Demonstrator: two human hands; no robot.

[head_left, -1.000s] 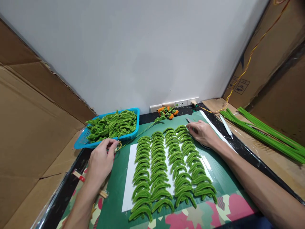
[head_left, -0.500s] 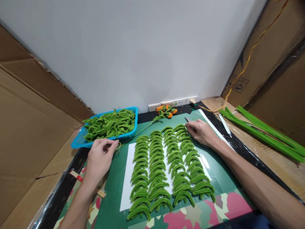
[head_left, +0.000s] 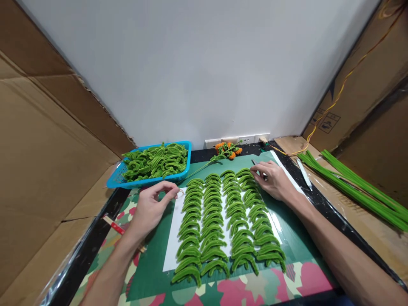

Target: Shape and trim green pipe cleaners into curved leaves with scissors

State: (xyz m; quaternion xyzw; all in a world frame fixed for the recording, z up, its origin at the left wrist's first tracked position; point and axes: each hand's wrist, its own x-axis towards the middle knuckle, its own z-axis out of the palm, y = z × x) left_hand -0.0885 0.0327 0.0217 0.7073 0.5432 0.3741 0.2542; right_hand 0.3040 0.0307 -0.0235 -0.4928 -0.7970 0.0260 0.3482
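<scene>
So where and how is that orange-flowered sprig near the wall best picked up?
Probably by the bare stem, pinched from above on the near side: it shows thin and uncovered, slanting between the blue basket and the clustered orange blooms, so gripping there should avoid squashing them.

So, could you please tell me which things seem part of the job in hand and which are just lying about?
Likely in use:
left hand, pinching a thin loop;
right hand, beside a partly hidden tool;
green curved pieces on the white sheet;
blue basket of similar pieces.

Probably just lying about:
red-banded sticks;
white tool;
orange flower sprig.
</scene>
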